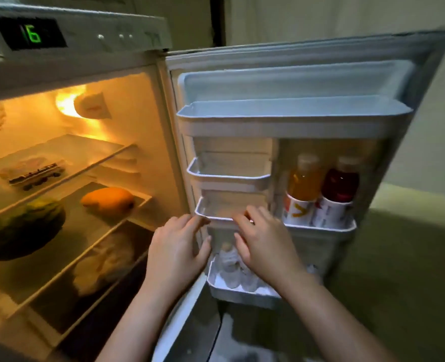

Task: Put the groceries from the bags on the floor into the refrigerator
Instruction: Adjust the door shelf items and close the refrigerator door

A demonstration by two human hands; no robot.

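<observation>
The refrigerator stands open, its door swung to the right. My left hand and my right hand hover side by side, fingers apart and empty, just in front of a small door bin. Below them, clear water bottles stand in the lowest door bin. An orange drink bottle and a red drink bottle stand in the right door bin. Inside, a mango and a watermelon lie on the middle shelf.
A flat food tray lies on the upper shelf. A pale bagged item sits on the lower shelf. The top door rack and a small upper bin hold nothing. The display reads 16. Floor lies at right.
</observation>
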